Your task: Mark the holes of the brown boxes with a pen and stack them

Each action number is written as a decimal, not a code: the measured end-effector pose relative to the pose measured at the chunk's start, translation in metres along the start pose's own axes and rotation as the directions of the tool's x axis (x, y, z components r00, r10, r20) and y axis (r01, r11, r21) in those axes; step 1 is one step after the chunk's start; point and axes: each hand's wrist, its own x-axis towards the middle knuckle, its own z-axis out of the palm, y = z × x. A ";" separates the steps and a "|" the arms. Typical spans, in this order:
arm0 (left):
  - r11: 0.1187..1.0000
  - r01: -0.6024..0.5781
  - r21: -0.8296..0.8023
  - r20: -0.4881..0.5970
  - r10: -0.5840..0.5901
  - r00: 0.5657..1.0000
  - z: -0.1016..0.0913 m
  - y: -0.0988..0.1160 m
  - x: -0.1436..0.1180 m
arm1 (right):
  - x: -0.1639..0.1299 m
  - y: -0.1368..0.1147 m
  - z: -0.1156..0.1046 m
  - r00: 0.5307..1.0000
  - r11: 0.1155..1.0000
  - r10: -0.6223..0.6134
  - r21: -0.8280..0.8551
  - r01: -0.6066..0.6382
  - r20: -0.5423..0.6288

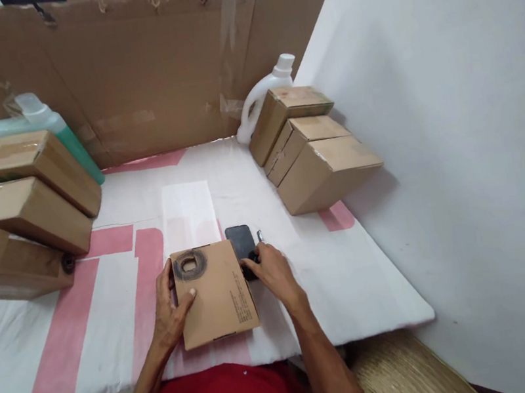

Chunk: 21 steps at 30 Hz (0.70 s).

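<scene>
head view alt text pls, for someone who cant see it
Two bare hands, left hand and right hand, steady a small flat brown cardboard box with a dark ring mark on a white and pink table cover. A black phone lies just behind the box, with stacked cardboard boxes at both sides.

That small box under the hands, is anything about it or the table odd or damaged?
Yes. The small box has a dark, scuffed ring mark near its far left corner, beside the left hand. Behind, the cardboard sheet standing as a backdrop is torn and ragged along its top edge. Nothing looks spilled.
</scene>
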 end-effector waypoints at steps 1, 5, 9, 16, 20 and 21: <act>1.000 0.003 -0.001 0.003 -0.003 1.000 0.000 0.000 0.000 | -0.003 -0.008 0.005 1.000 1.000 -0.004 -0.016 0.004 -0.006; 1.000 0.014 0.001 0.009 -0.014 1.000 -0.001 0.002 0.000 | -0.011 -0.029 0.013 0.999 0.993 0.041 -0.111 -0.044 -0.028; 1.000 0.013 0.002 0.011 -0.013 1.000 -0.001 0.001 0.000 | -0.008 -0.031 0.013 0.993 0.988 0.118 -0.098 -0.118 -0.004; 0.999 0.024 -0.043 0.004 -0.024 1.000 0.001 -0.003 0.000 | 0.005 -0.016 0.016 0.994 0.992 0.100 0.085 -0.097 -0.038; 0.999 0.014 -0.051 -0.004 -0.014 1.000 0.001 -0.005 0.000 | 0.007 -0.009 0.021 0.999 0.956 -0.028 0.294 0.021 0.022; 0.999 0.011 -0.051 -0.005 -0.011 1.000 0.001 -0.005 0.000 | 0.006 -0.007 0.022 0.998 0.937 -0.060 0.347 0.047 0.027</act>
